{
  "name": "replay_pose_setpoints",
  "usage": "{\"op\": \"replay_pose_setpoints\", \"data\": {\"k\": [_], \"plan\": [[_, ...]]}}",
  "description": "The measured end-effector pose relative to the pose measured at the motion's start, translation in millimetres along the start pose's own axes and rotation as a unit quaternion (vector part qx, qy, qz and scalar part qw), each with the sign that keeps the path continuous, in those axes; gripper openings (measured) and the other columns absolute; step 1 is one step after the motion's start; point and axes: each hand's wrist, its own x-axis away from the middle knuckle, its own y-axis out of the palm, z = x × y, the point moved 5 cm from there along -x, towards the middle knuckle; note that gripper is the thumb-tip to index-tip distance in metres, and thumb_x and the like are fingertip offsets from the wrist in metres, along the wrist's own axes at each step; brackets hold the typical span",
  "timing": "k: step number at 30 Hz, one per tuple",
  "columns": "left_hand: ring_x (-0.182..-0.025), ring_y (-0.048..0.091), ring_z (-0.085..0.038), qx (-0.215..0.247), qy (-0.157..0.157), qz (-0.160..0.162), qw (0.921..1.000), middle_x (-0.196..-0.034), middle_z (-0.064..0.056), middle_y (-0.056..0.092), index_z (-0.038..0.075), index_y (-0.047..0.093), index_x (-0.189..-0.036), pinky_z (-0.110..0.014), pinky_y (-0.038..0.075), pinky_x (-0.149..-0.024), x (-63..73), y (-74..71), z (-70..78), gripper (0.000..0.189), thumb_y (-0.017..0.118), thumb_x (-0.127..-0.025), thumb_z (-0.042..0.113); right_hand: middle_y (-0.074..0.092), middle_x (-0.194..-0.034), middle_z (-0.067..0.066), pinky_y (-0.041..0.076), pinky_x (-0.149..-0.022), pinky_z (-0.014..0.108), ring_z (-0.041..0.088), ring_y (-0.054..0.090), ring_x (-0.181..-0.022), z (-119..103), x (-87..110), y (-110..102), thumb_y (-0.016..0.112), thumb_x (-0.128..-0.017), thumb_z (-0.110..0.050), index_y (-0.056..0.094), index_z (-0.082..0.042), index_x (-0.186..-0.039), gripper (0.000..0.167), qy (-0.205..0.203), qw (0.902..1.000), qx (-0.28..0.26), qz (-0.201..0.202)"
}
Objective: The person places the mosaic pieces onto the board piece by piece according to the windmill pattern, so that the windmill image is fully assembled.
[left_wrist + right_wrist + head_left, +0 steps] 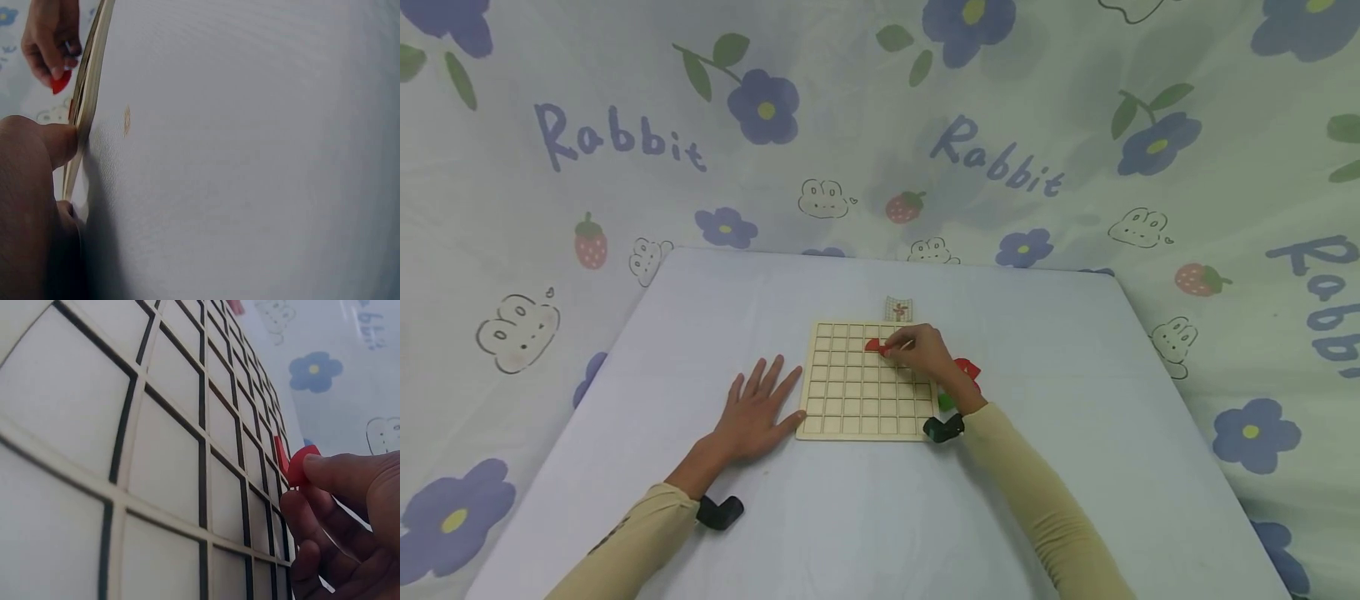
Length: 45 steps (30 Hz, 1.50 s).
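Observation:
A square wooden grid board point(865, 421) with many shallow cells lies on the white table. My right hand point(920, 350) is over its far right part and pinches a small red piece point(301, 464) with a curved edge between thumb and fingers. Just left of that, another red piece point(872, 344) sits in a cell of the board. My left hand point(752, 421) lies with fingers spread at the board's left side, its thumb touching the edge. The left wrist view shows that thumb point(61, 144) against the board's side.
Beyond the board's far edge lies a small card point(898, 309) with a red pinwheel pattern on a grid. More red pieces point(967, 368) and a green piece point(946, 402) lie right of the board, partly hidden by my right arm. A patterned curtain point(850, 125) hangs behind the table.

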Motion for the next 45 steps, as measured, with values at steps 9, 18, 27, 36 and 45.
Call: {"op": "replay_pose_setpoints", "data": {"k": [9, 18, 27, 36, 45], "plan": [[-0.147, 0.003, -0.041, 0.003, 0.003, 0.001, 1.0000, -0.162, -0.018, 0.011, 0.014, 0.026, -0.157, -0.064, 0.002, -0.112, 0.3, 0.4, -0.9, 0.076, 0.045, -0.097, 0.057, 0.071, -0.091, -0.001, 0.053, -0.065, 0.029, 0.015, 0.064, -0.077, -11, -0.2, 10, 0.079, -0.085, -0.015, 0.078, -0.010, -0.094, 0.010, -0.017, 0.9995, 0.027, 0.001], [-0.147, 0.003, -0.042, 0.006, 0.007, 0.010, 0.9999, -0.162, -0.019, 0.013, 0.014, 0.029, -0.156, -0.065, 0.004, -0.111, 0.7, 0.2, -1.9, 0.075, 0.045, -0.097, 0.058, 0.071, -0.091, -0.001, 0.053, -0.067, 0.029, 0.013, 0.064, -0.077, -14, -4.7, 18, 0.076, -0.088, -0.017, 0.078, -0.012, -0.093, 0.007, -0.006, 0.9976, 0.066, -0.019], [-0.147, 0.000, -0.041, 0.005, 0.000, -0.004, 1.0000, -0.162, -0.018, 0.010, 0.015, 0.026, -0.157, -0.065, 0.001, -0.111, 0.2, 1.5, -3.3, 0.076, 0.043, -0.097, 0.059, 0.071, -0.094, -0.002, 0.052, -0.065, 0.029, 0.012, 0.064, -0.076, -12, -5.2, 21, 0.074, -0.090, -0.019, 0.078, -0.014, -0.094, 0.008, 0.012, 0.9977, 0.064, -0.018], [-0.147, 0.000, -0.041, 0.006, 0.000, -0.001, 1.0000, -0.162, -0.018, 0.010, 0.015, 0.026, -0.157, -0.065, 0.001, -0.111, -0.2, 1.5, -4.4, 0.076, 0.045, -0.097, 0.058, 0.071, -0.096, -0.004, 0.053, -0.067, 0.029, 0.010, 0.064, -0.078, -10, -7.3, 23, 0.075, -0.089, -0.021, 0.078, -0.016, -0.092, 0.007, 0.023, 0.9972, 0.070, -0.012], [-0.147, 0.000, -0.041, 0.006, -0.002, -0.002, 1.0000, -0.163, -0.017, 0.010, 0.015, 0.026, -0.157, -0.064, 0.001, -0.112, 0.4, 0.2, -2.0, 0.076, 0.044, -0.097, 0.058, 0.073, -0.093, 0.001, 0.054, -0.068, 0.032, 0.015, 0.066, -0.079, -12, -5.1, 23, 0.076, -0.088, -0.019, 0.078, -0.010, -0.092, 0.010, -0.008, 0.9963, 0.085, 0.013]]}}
